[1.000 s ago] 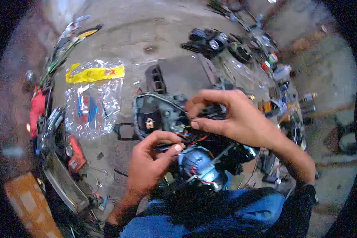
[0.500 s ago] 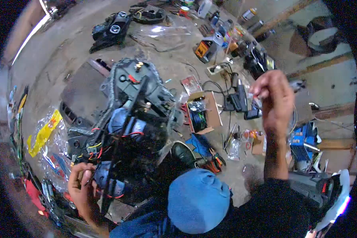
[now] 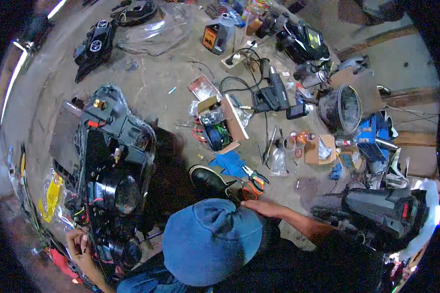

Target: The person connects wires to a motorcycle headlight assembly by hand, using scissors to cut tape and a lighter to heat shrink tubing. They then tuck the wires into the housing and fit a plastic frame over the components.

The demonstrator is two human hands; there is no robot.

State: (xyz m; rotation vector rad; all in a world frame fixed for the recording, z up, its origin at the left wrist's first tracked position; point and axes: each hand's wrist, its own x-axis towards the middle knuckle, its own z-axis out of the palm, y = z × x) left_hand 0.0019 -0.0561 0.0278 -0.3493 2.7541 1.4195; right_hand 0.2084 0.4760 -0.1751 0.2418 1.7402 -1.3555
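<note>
A grey and black vehicle headlight assembly (image 3: 144, 141) with round lenses and loose coloured wires lies at my left. My left hand (image 3: 80, 249) is at its near left edge, fingers curled against it; their exact grip point is partly hidden. My right hand (image 3: 263, 208) rests beside rounded blue cloth (image 3: 210, 244), which looks like a bent knee. Its fingers look stretched out, though their undersides are hidden. Just above my right hand lie pliers (image 3: 255, 178) with orange and black handles, near a dark shoe (image 3: 208, 180) and a blue rag (image 3: 230, 163).
On the floor lie a heat gun (image 3: 274, 93), an open cardboard box (image 3: 237, 117) with wires, and a round metal can (image 3: 340, 108). A bottle (image 3: 219, 38) stands farther back. At right are a blue crate (image 3: 371, 139) and a black plastic part (image 3: 384, 215).
My right hand has come down from a raised pinch to beside the blue cloth. My view has shifted, and the headlight assembly now sits farther left with my left hand still at its edge.
</note>
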